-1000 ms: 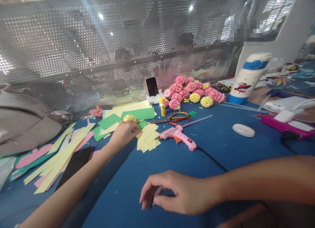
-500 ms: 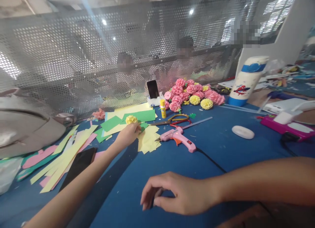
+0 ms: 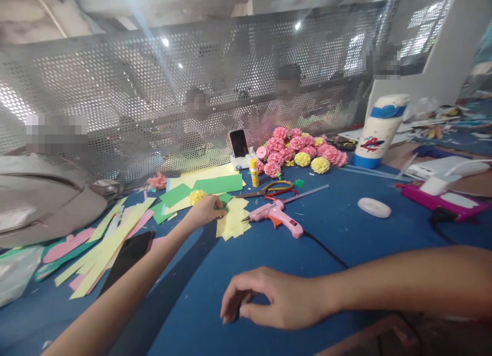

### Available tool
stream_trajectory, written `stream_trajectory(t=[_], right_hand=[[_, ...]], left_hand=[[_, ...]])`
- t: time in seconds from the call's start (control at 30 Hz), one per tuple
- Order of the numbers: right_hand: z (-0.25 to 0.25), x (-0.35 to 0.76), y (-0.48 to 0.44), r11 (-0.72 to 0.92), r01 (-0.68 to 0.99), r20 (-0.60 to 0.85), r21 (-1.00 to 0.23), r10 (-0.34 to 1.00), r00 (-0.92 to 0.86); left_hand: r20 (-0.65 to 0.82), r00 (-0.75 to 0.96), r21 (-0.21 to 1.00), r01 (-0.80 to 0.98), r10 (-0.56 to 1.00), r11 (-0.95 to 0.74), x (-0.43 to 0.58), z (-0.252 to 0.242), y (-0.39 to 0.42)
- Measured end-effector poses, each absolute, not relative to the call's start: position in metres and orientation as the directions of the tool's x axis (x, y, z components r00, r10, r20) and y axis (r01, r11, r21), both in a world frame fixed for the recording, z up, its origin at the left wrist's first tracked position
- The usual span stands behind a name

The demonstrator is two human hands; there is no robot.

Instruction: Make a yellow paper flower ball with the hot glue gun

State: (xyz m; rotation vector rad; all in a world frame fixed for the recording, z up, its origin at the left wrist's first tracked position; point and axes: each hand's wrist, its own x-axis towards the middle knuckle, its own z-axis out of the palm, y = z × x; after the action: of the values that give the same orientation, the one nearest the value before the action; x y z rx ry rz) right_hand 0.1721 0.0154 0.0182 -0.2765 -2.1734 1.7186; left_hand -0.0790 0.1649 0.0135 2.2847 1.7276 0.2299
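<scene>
My left hand reaches over the paper pile, fingers slightly apart at the edge of several yellow paper pieces; nothing shows in its grip. A yellow paper flower lies just behind and left of this hand, on green paper. Closer to me, my right hand hovers low over the blue table, loosely curled, a gap between thumb and fingers, holding nothing. A pink glue gun lies between the hands and farther back, its nozzle pointing at the yellow pieces.
Behind the glue gun are scissors and a glue stick. Pink and yellow paper flowers are heaped at the back, beside a bottle. Paper strips and a dark phone lie left; a purple power strip sits right.
My left hand has shifted slightly right, away from the yellow flower, which now shows more fully. The view has tilted a little; my right hand stays nearly still.
</scene>
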Motion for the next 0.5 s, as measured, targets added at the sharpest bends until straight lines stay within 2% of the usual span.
stream_trajectory(t=[0.27, 0.5], right_hand=[[0.018, 0.172, 0.015, 0.268, -0.06, 0.158, -0.962, 0.362, -0.918], [0.026, 0.173, 0.013, 0.314, -0.022, 0.142, -0.949, 0.363, -0.921]], left_hand=[[0.007, 0.233, 0.405, 0.889, 0.973, -0.216, -0.077, 0.023, 0.15], [0.104, 0.226, 0.597, 0.765, 0.969, -0.242, -0.084, 0.044, 0.127]])
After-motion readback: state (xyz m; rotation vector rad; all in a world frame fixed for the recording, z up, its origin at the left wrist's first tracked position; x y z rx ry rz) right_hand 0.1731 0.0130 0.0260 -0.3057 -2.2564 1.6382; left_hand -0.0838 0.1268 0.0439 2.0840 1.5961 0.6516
